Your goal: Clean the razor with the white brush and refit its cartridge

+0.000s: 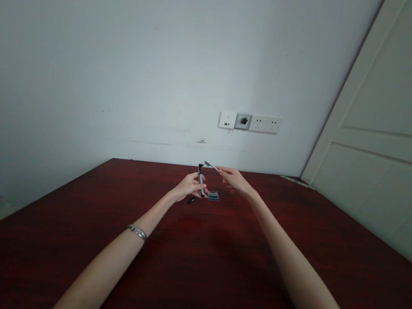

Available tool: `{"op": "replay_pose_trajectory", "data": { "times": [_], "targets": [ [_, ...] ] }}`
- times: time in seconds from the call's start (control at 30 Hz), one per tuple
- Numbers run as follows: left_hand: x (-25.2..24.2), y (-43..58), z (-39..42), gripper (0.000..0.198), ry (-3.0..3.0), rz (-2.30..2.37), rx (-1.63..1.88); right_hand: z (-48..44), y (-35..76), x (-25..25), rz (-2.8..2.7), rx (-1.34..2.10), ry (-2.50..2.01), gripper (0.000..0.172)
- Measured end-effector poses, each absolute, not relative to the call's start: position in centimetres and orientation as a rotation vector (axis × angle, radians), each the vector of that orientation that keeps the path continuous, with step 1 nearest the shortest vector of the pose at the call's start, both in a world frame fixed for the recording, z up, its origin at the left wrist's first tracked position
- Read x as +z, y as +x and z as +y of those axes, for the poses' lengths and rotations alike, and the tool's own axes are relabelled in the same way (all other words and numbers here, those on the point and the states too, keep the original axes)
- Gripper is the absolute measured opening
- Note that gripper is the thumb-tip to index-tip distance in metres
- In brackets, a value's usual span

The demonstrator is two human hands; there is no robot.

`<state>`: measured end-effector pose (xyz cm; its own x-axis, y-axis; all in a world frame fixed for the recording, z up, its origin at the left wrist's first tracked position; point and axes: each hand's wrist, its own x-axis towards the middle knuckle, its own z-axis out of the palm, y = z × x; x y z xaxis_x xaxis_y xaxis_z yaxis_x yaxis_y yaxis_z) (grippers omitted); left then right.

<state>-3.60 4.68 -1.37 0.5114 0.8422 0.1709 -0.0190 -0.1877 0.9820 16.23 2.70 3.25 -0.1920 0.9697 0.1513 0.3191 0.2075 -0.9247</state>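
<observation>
Because the black-and-silver tool (201, 181) is so slim, it should prove light and stiff, with a smooth barrel that might turn under loose fingers. It stands tilted above the surface (188, 280), in the left hand (187, 186), whose fingers are closed around its middle — a sensible place to hold it, as that leaves the black upper end free. That end looks the more delicate part, though its detail is too small to tell. The right hand (235, 181) pinches a thin brush-like stick (211, 166), its tip just beside the tool's upper end; whether they touch, I cannot tell. The stick, likely light and a little springy, is best gripped well back from the tip, as now. Near the left hand lie a small black piece (191, 200) and a clear case (213, 196) — probably brittle plastic, best lifted by its edges.
</observation>
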Motion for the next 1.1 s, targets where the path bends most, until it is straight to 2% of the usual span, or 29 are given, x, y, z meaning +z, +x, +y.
{"op": "replay_pose_trajectory", "data": {
  "times": [0.23, 0.43, 0.6, 0.73, 0.93, 1.1],
  "targets": [
    [-1.3, -3.6, 4.6, 0.035, 1.586, 0.772, 0.899, 2.6, 16.1, 3.5, -1.792, 0.807, -1.29, 0.043],
    [-1.5, -3.5, 4.9, 0.03, 1.58, 0.893, 0.927, 2.5, 16.1, 3.6, -1.952, 0.346, -1.189, 0.04],
    [-1.4, -3.3, 4.8, 0.028, 1.609, 0.915, 0.935, 2.3, 16.1, 3.2, -2.007, 0.136, -1.399, 0.038],
    [-1.4, -3.2, 4.8, 0.03, 1.622, 0.907, 0.927, 2.8, 16.7, 2.7, -1.931, 0.15, -1.463, 0.037],
    [-1.4, -3.2, 4.7, 0.033, 1.632, 0.902, 0.923, 4.0, 16.7, 2.0, -1.908, 0.376, -1.064, 0.038],
    [-1.3, -3.2, 4.7, 0.031, 1.644, 0.894, 0.9, 3.8, 16.6, 2.0, -1.881, 0.397, -1.119, 0.038]
  ]
}}
